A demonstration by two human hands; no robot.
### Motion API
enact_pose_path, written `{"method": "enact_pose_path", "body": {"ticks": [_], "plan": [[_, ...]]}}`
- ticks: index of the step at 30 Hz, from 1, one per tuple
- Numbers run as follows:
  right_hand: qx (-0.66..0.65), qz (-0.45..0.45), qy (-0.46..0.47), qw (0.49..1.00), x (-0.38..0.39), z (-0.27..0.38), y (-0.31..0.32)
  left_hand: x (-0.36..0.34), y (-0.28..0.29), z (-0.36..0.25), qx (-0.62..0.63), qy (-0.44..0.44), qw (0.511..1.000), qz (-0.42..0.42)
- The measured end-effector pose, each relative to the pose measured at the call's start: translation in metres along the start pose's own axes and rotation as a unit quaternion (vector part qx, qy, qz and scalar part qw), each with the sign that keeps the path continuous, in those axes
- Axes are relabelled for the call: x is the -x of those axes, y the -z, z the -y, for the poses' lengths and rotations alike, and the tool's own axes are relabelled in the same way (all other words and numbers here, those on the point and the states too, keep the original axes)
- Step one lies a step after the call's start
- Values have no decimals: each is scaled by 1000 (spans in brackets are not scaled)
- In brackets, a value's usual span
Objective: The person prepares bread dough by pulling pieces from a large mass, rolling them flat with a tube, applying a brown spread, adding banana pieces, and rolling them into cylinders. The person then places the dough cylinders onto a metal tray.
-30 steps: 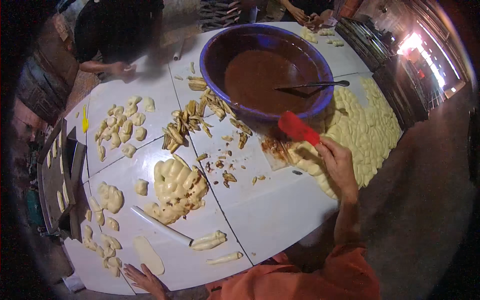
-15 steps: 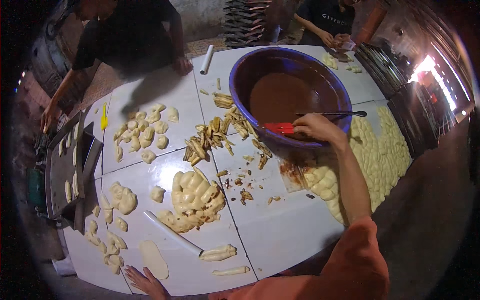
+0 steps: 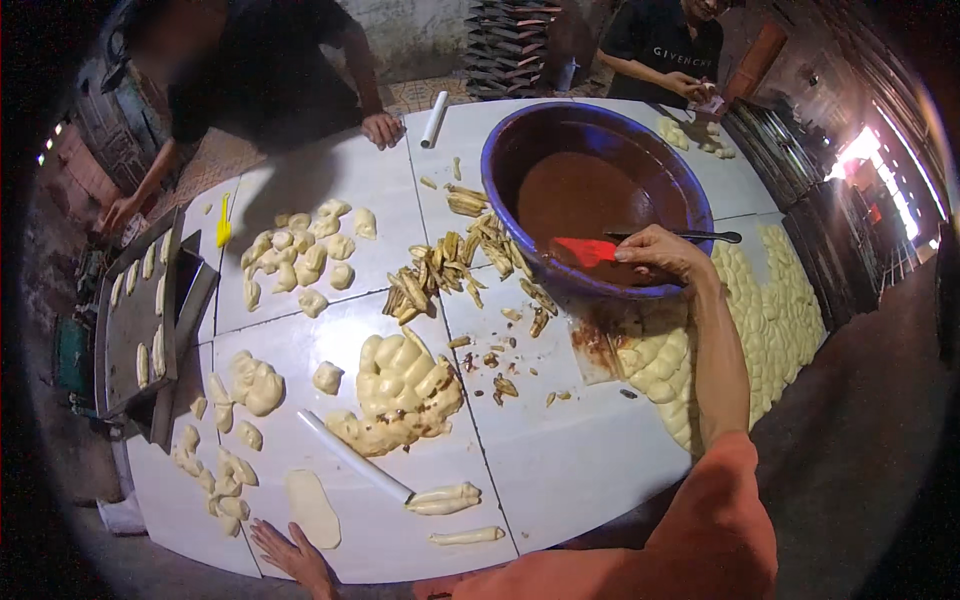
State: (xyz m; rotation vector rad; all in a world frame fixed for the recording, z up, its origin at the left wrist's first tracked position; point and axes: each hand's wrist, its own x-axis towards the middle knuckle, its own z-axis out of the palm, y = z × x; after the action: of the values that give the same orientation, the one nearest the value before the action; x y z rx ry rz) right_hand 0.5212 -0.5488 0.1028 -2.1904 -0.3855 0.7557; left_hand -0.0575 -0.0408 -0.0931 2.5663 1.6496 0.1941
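Over the inside of a big blue tub (image 3: 497, 215) half filled with brown chocolate-like filling (image 3: 580, 195), my right hand (image 3: 665, 255) grips a red spatula (image 3: 587, 250) near the tub's near right rim. A dark-handled utensil (image 3: 715, 237) rests across that rim beside my fingers. My left hand (image 3: 290, 550) lies flat with fingers spread at the table's near edge, empty, just left of a flattened oval of dough (image 3: 313, 508). Close by are a white rolling pin (image 3: 355, 458) and two rolled dough pieces (image 3: 442, 499), (image 3: 467, 536).
Dough lumps (image 3: 300, 250) and a dough heap (image 3: 400, 390) cover the left table. Banana-like strips (image 3: 430, 275) lie mid-table. Shaped dough (image 3: 770, 320) fills the right side. A metal tray (image 3: 135, 320) holds rolls at left. Two people (image 3: 270, 80), (image 3: 665, 50) stand opposite.
My right hand has lifted the red spatula slightly and tilted it within the tub. The view has shifted a little. My left hand stays flat on the table.
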Motion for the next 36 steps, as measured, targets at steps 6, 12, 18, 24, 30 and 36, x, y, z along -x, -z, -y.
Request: {"method": "enact_pose_path", "body": {"ticks": [6,12,18,24,30,36], "plan": [[-31,12,-12,999,27,32,-34,4,11,1,33,-18,999,17],[-44,77,81,993,49,92,-137,3,22,-1,94,-36,995,23],[-2,220,110,969,58,142,-292,3,27,-14,95,-52,993,37],[161,163,305,925,81,178,-451,4,24,0,84,-64,994,32],[319,25,419,850,91,184,-484,4,22,5,102,-86,991,15],[362,-60,461,808,96,168,-493,3,21,4,95,-91,991,21]]}}
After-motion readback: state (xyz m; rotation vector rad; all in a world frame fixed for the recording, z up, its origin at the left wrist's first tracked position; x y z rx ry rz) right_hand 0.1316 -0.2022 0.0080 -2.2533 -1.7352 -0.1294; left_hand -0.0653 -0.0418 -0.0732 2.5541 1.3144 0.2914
